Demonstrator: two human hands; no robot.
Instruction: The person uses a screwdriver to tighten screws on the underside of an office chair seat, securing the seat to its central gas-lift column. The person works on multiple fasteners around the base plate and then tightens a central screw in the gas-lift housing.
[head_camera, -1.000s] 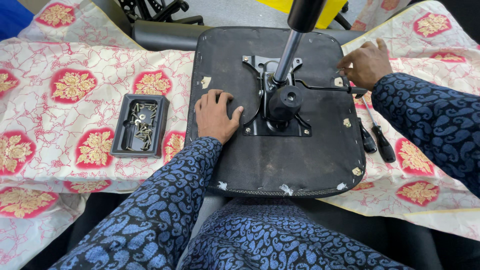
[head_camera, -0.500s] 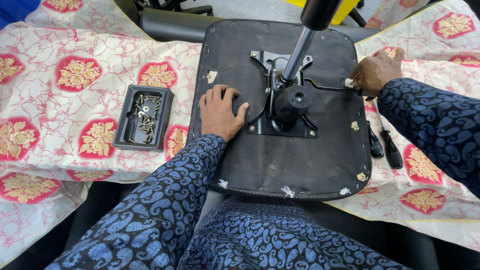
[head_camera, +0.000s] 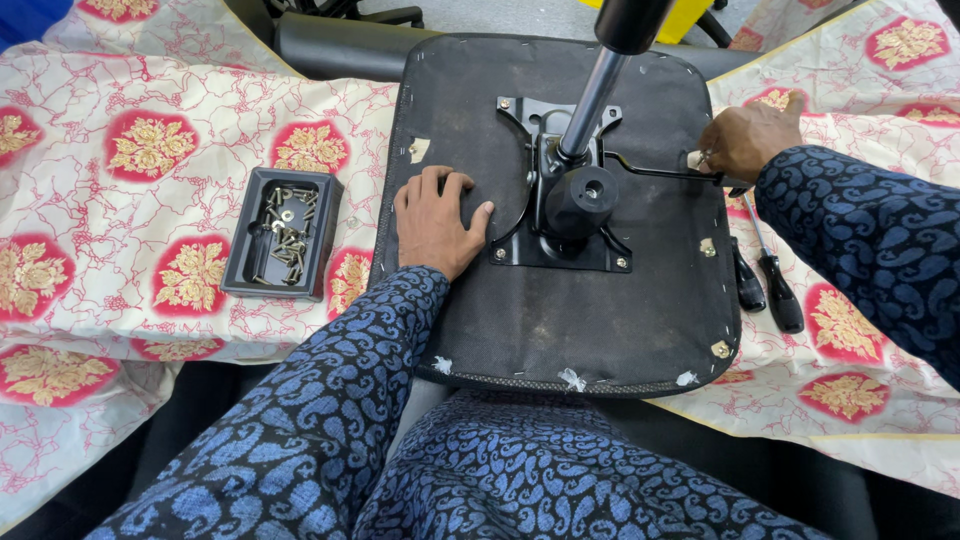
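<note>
An upturned black chair seat lies across the patterned cloth, with a black metal mechanism plate bolted to its middle. A chrome gas cylinder stands up from the plate. My left hand rests flat on the seat, fingers apart, just left of the plate. My right hand is at the seat's right edge, above the end of the thin black lever. Its fingertips are pinched on a small shiny metal part.
A black tray of several screws sits on the cloth left of the seat. Two black-handled screwdrivers lie on the cloth by the seat's right edge. Chair parts lie at the far side. My lap is under the near edge.
My right hand has come down from the seat's far right corner to the right edge by the lever. My left hand has stayed flat on the seat.
</note>
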